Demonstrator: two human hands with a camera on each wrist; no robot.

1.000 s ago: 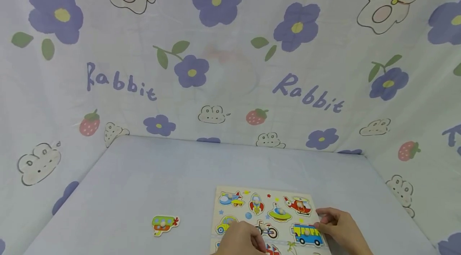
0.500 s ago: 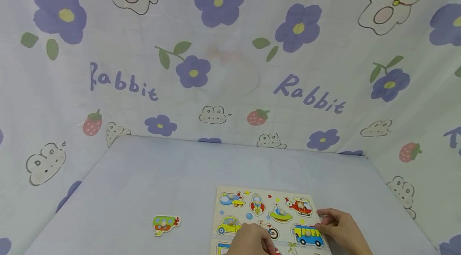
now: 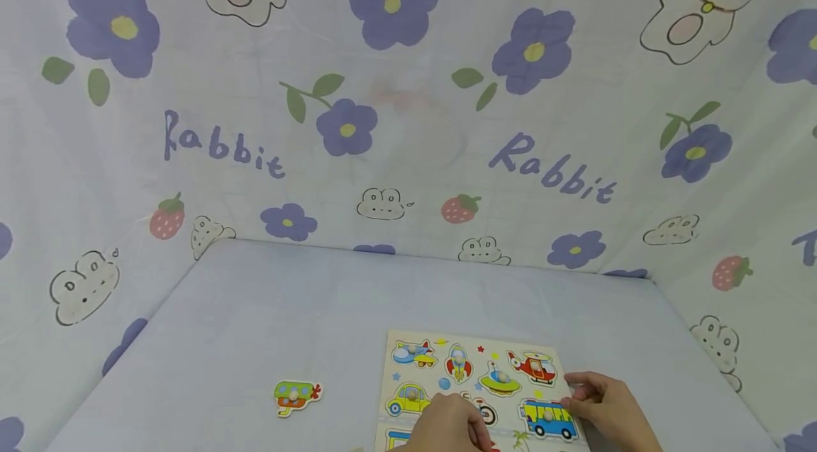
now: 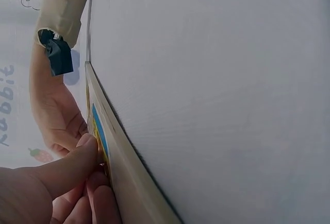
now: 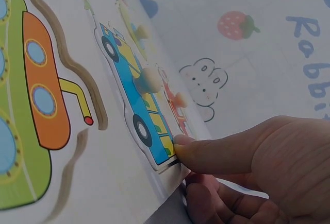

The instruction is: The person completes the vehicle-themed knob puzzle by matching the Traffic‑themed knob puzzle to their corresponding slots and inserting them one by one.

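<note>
A wooden puzzle board point(image 3: 398, 338) lies on the table, fitted with vehicle pieces that have small knobs. My left hand point(image 3: 447, 427) is over its front middle, covering part of the motorcycle piece point(image 3: 486, 412); the thumb and fingers pinch low down beside a bit of red, and I cannot tell exactly which piece they hold. At the right edge, my right hand point(image 3: 609, 406) grips the board, its thumb point(image 5: 198, 154) at the corner of the bus piece point(image 3: 547, 418) and its fingers curled at the side. Left of the board lies a loose submarine piece point(image 3: 296, 397).
Upper pieces on the board include an airplane point(image 3: 413, 353), a rocket point(image 3: 458, 364), a flying saucer point(image 3: 501, 379) and a helicopter point(image 3: 535, 367). A submarine-shaped recess point(image 5: 82, 69) shows beside the bus in the right wrist view. Patterned cloth walls point(image 3: 408, 154) surround the table point(image 3: 319, 296).
My left hand has moved slightly right over the board, uncovering the yellow car piece. The right hand keeps its grip on the edge, and the submarine piece stays put on the table.
</note>
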